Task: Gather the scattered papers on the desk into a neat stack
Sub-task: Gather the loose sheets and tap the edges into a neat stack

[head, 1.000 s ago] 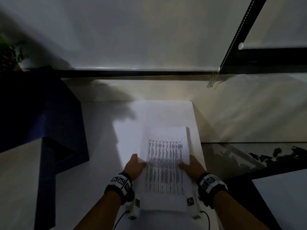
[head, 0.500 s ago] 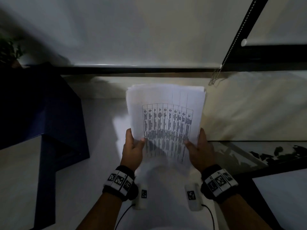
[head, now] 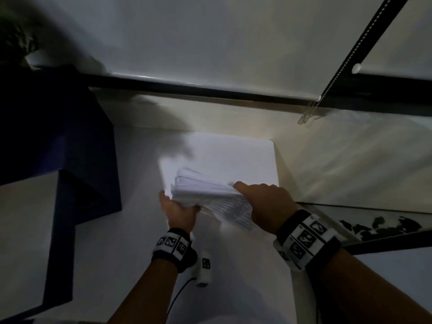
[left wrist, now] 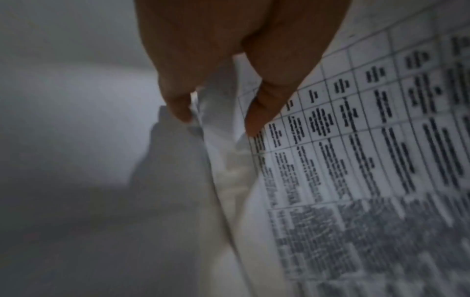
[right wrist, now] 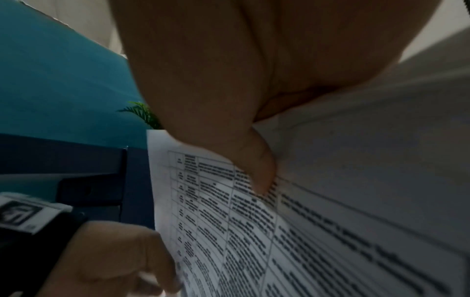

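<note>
A: Head view, from the left: a dark blue cabinet (head: 58, 141) stands beside the white desk (head: 245, 155). Then the left hand (head: 178, 210), fingers and thumb curled round the left end of the white printed sheaf of papers (head: 210, 195).

B: And the other end?

A: The right hand (head: 264, 202) grips it from above, thumb pressed onto the printed table.

B: What has changed?

A: Half a second ago the sheaf stood upright, facing the camera, well above the desk. Now it is turned sideways and lowered, its long edge pointing down near the desk surface. I'd judge this a tapping move to square the edges, so gathering looks done and only neatening remains.

B: How does the sheaf look?

A: Uneven. At the left end the sheets fan out, edges stepped rather than flush. The left wrist view shows a gridded page with dark text blocks, and several loose plain sheets bowing apart behind the thumb. Whether it touches the desk, I cannot tell.
</note>
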`<state>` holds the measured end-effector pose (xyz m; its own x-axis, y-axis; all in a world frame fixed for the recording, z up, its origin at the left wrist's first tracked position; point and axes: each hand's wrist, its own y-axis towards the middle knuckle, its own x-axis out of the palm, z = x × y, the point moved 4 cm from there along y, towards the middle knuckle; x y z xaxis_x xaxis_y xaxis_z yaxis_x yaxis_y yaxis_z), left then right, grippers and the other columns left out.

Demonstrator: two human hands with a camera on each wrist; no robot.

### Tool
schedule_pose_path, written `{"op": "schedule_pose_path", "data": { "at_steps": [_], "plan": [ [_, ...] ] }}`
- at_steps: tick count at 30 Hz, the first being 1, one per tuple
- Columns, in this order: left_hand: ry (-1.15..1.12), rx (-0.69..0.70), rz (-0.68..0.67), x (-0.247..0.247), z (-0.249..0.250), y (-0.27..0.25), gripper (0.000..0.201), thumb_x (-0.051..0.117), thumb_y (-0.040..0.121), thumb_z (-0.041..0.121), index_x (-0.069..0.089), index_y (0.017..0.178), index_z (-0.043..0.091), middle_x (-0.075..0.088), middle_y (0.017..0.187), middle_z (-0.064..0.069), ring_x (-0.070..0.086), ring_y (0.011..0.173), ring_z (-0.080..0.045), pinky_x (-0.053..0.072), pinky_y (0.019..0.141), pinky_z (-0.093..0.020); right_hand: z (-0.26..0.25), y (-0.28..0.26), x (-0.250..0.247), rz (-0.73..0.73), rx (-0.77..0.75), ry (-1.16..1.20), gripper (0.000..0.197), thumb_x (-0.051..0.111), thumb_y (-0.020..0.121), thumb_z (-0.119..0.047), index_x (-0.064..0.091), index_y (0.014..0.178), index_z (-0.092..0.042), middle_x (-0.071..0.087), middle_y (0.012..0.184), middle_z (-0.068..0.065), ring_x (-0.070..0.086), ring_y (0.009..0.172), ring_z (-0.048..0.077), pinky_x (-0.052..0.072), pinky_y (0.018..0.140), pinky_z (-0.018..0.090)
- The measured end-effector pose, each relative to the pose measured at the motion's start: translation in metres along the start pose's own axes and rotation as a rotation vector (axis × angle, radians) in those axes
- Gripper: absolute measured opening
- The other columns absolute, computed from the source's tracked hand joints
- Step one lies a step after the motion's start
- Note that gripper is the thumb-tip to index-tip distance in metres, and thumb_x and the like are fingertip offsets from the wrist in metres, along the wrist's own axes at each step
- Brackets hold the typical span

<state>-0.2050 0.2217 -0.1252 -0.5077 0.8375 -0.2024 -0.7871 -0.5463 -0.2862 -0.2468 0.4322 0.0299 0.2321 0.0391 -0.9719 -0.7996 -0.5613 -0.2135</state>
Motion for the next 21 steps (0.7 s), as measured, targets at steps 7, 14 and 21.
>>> {"op": "schedule_pose_path", "data": {
  "at_steps": [7, 14, 21],
  "plan": [
    [-0.119, 0.25, -0.18, -0.024, 0.058, -0.003, 0.043, 0.073, 0.075, -0.016, 0.064, 0.11, 0.007, 0.071, 0.102, 0.003, 0.068, 0.094, -0.004, 0.052, 0.078, -0.016, -0.002, 0.013, -0.023, 0.053, -0.047, -0.114, 0.051, 0.048, 0.077, -0.012, 0.04, 0.122, -0.033, 0.062, 0.094, -0.001, 0.058, 0.08, 0.029, 0.031, 0.06, 0.031],
    [-0.143, 0.124, -0.25, -0.012, 0.039, -0.003, 0.046, 0.062, 0.072, -0.026, 0.064, 0.104, 0.007, 0.071, 0.095, -0.001, 0.064, 0.09, -0.016, 0.052, 0.07, -0.013, -0.001, 0.022, 0.02, -0.102, -0.023, -0.05, 0.049, 0.05, 0.081, -0.01, 0.038, 0.126, -0.026, 0.061, 0.095, 0.001, 0.056, 0.076, 0.026, 0.039, 0.061, 0.031],
    [-0.197, 0.284, -0.322, -0.027, 0.069, 0.003, 0.047, 0.074, 0.07, -0.018, 0.068, 0.104, 0.014, 0.076, 0.1, 0.005, 0.069, 0.099, -0.015, 0.055, 0.087, -0.029, 0.005, 0.02, -0.043, 0.132, -0.078, -0.126, 0.051, 0.053, 0.072, -0.01, 0.05, 0.116, -0.036, 0.066, 0.085, -0.001, 0.06, 0.075, 0.028, 0.03, 0.058, 0.028]
  ]
}}
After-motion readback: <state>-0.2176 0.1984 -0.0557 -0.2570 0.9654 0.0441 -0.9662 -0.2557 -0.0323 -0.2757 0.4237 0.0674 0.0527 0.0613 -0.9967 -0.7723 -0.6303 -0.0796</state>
